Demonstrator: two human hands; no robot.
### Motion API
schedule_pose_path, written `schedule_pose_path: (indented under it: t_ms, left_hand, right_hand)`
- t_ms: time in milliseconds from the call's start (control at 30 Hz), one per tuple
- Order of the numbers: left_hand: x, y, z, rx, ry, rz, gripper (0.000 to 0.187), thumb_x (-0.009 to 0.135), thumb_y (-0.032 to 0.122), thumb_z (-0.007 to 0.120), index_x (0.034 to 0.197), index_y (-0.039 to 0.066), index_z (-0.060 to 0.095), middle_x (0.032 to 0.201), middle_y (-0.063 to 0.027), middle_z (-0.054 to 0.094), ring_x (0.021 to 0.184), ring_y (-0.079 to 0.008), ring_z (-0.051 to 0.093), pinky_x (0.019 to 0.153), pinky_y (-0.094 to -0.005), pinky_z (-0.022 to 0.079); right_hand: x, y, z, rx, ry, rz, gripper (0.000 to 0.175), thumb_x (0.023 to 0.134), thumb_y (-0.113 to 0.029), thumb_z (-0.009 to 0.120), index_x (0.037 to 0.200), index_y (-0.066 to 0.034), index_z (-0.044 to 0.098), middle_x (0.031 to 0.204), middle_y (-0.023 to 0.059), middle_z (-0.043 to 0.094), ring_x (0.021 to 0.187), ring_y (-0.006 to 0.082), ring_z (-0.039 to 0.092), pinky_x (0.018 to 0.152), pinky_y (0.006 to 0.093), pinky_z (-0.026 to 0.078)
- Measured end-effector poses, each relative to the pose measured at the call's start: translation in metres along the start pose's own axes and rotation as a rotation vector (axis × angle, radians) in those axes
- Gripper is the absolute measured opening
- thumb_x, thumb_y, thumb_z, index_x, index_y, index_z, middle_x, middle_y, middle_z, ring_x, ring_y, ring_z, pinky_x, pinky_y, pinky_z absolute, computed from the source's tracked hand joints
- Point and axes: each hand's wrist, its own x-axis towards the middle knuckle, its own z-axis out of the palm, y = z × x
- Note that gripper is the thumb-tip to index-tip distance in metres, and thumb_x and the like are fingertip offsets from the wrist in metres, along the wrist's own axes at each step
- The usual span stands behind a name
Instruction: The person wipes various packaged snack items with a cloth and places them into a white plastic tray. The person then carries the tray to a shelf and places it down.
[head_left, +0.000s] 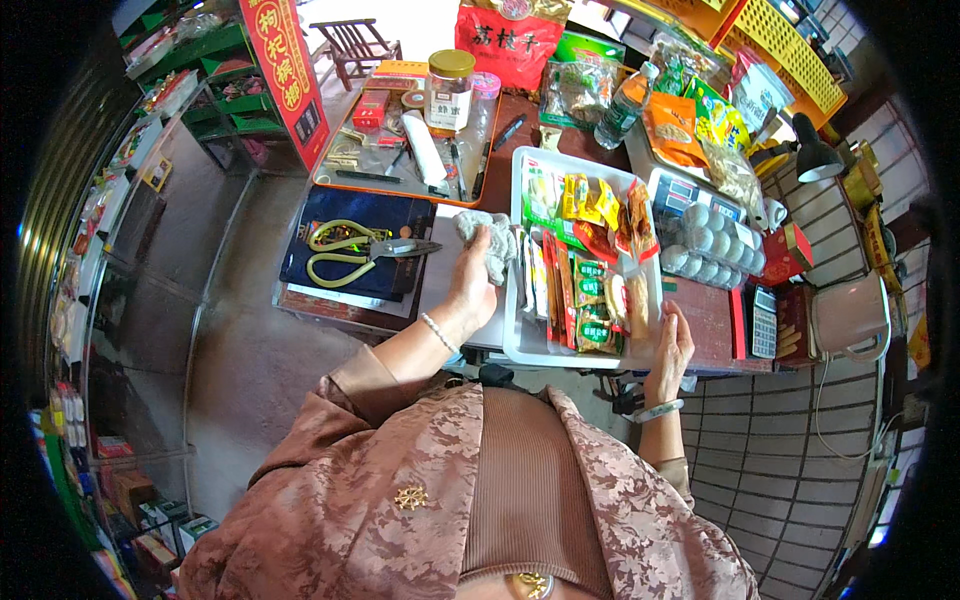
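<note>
My left hand (474, 281) is closed on a crumpled grey cloth (491, 244), just off the left side of a white plastic tray (512, 322). The tray holds yellow snack packets (589, 199), green-and-gold packets (595, 335), red packets and a green-and-white bag (541, 196). My right hand (673, 337) is at the tray's lower right corner, its fingers near the rim; whether it grips the rim cannot be told. Left of the cloth, scissors with yellow handles (341, 262) lie on a dark blue folder (300, 217).
Behind stand an orange-rimmed tray (390, 193) with a gold-lidded jar (450, 94), and a water bottle (626, 105). To the right are a scale (670, 193), a clear egg carton (709, 244), a calculator (764, 322) and a white kettle-like container (847, 311). A glass display case (142, 300) runs along the left.
</note>
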Motion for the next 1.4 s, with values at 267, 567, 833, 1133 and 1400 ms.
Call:
schedule_pose_path:
  t_ms: [267, 567, 833, 1133, 1400]
  left_hand:
    - [-0.050, 0.017, -0.020, 0.057, -0.091, -0.179, 0.031, 0.104, 0.029, 0.051, 0.126, 0.007, 0.055, 0.121, -0.0038, 0.063, 0.109, -0.0156, 0.061, 0.098, -0.0351, 0.047]
    - [-0.071, 0.038, -0.012, 0.252, -0.136, -0.114, 0.025, 0.104, 0.019, 0.053, 0.123, 0.004, 0.056, 0.117, -0.0054, 0.065, 0.105, -0.0151, 0.062, 0.091, -0.0308, 0.051]
    - [-0.055, 0.062, -0.020, 0.477, -0.157, 0.010, 0.026, 0.101, 0.015, 0.058, 0.122, 0.001, 0.058, 0.113, -0.0072, 0.067, 0.100, -0.0143, 0.063, 0.088, -0.0305, 0.051]
    - [-0.093, 0.122, -0.060, 1.546, -0.686, 0.494, 0.040, 0.077, 0.001, 0.068, 0.116, 0.004, 0.066, 0.090, -0.0183, 0.060, 0.084, -0.0382, 0.062, 0.078, -0.0428, 0.051]
    - [-0.112, 0.165, -0.034, 1.507, -0.790, 0.417, 0.047, 0.069, 0.004, 0.078, 0.115, 0.004, 0.068, 0.089, -0.0156, 0.061, 0.085, -0.0333, 0.064, 0.075, -0.0410, 0.052]
  right_hand:
    - [0.010, 0.005, 0.002, 0.162, 0.035, 0.225, 0.035, 0.101, -0.011, 0.050, 0.131, 0.0064, 0.057, 0.124, 0.0145, 0.063, 0.109, 0.0212, 0.062, 0.095, 0.0311, 0.050]
    - [0.001, -0.020, 0.002, 0.276, -0.160, 0.395, 0.043, 0.093, 0.010, 0.044, 0.135, 0.0117, 0.050, 0.125, 0.0194, 0.063, 0.109, 0.0255, 0.065, 0.094, 0.0344, 0.053]
    - [-0.025, -0.028, 0.028, 0.355, -0.127, 0.412, 0.046, 0.092, 0.011, 0.044, 0.138, 0.0103, 0.048, 0.128, 0.0197, 0.061, 0.114, 0.0269, 0.063, 0.097, 0.0359, 0.052]
    - [-0.051, -0.011, 0.063, 0.424, 0.056, 0.412, 0.041, 0.096, 0.000, 0.046, 0.136, 0.0068, 0.051, 0.128, 0.0179, 0.061, 0.113, 0.0274, 0.063, 0.095, 0.0361, 0.053]
    - [-0.095, -0.081, 0.073, -0.114, 0.160, -0.180, 0.040, 0.096, -0.006, 0.059, 0.135, 0.0024, 0.054, 0.134, 0.0137, 0.058, 0.121, 0.0214, 0.056, 0.102, 0.0339, 0.045]
